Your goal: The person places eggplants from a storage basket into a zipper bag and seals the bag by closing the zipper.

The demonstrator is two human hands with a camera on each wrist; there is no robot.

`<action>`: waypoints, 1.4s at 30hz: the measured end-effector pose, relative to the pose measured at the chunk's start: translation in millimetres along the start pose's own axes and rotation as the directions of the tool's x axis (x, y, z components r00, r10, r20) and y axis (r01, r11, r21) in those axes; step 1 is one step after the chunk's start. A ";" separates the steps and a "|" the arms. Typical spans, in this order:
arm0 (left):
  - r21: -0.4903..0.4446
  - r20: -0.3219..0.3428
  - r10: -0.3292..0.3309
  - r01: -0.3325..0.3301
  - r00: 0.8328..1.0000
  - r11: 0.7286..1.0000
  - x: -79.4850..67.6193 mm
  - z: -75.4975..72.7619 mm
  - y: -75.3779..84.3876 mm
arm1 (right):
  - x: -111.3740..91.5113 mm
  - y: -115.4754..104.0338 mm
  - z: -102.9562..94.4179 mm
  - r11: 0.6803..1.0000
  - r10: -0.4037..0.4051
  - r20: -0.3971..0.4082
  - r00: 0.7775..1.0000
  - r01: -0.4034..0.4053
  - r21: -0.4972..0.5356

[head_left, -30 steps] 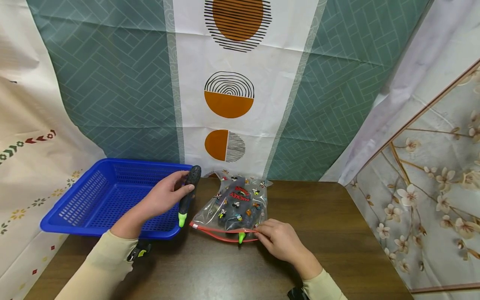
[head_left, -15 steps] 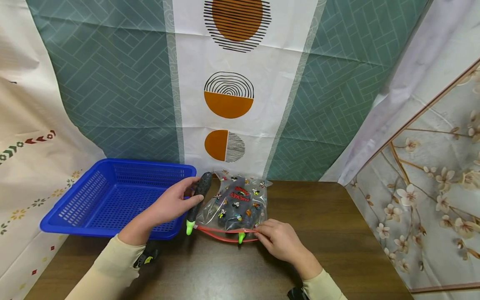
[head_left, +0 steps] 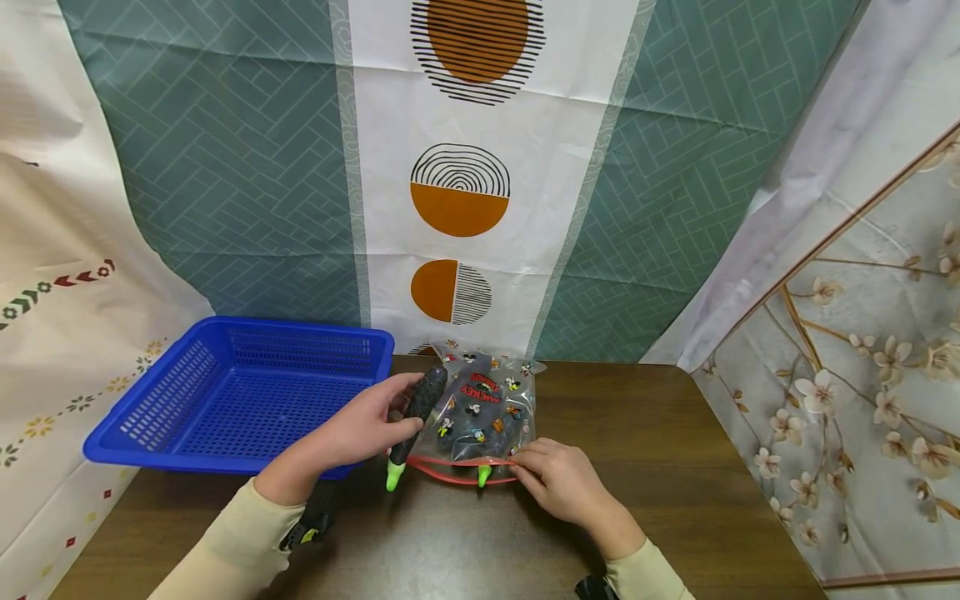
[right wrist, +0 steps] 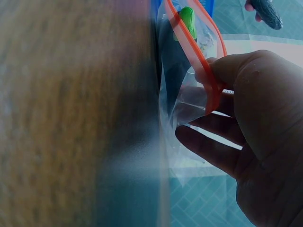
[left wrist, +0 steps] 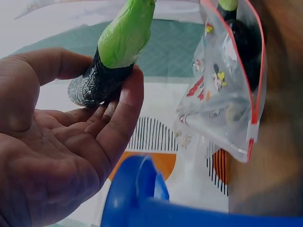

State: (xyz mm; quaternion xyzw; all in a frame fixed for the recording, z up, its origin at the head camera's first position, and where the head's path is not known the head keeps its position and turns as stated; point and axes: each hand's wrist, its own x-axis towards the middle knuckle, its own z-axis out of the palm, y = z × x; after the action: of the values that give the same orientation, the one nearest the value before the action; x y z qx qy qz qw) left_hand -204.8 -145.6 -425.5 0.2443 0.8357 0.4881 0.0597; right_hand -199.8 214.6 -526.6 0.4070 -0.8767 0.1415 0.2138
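Note:
My left hand (head_left: 366,427) pinches a long dark eggplant (head_left: 424,402) with a bright green stem end, between thumb and fingers. It is held tilted, green end towards me, over the left edge of a clear printed zip bag (head_left: 491,417). In the left wrist view the green cap (left wrist: 124,38) points up, away from the palm. The bag lies flat with its red-edged mouth facing me and parted. Inside are dark shapes, and one green tip (head_left: 484,475) shows at the mouth. My right hand (head_left: 558,479) pinches the right end of the red edge.
A blue perforated basket (head_left: 225,462) stands to the left, behind my left forearm. Patterned cloths (head_left: 622,250) hang behind the brown table (head_left: 637,433) and at both sides. A flowered panel (head_left: 840,433) borders the right edge.
My left hand has carried the eggplant rightwards and slightly towards me, from the basket's right rim to the bag's left edge. The right hand stays on the bag's mouth.

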 end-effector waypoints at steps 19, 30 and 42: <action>0.040 0.064 -0.049 0.047 0.997 0.998 -4.2 38.9 -1.6 | -0.4 0.5 0.8 1.000 -0.005 -0.006 1.000 0.005 -0.002; 0.026 0.116 -0.061 0.058 0.991 0.998 -8.6 56.0 -12.3 | -0.2 0.8 1.2 1.000 -0.002 0.002 1.000 0.002 0.004; 0.014 0.118 -0.039 0.038 0.992 0.999 -15.2 64.4 -22.7 | 0.5 0.3 0.2 1.000 -0.003 -0.001 1.000 0.003 0.001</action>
State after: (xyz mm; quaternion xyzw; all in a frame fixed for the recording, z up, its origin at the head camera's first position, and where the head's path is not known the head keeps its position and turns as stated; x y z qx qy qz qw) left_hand -177.6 -111.2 -480.0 0.2569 0.8382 0.4666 0.1170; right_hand -200.4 214.4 -526.5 0.4085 -0.8759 0.1415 0.2142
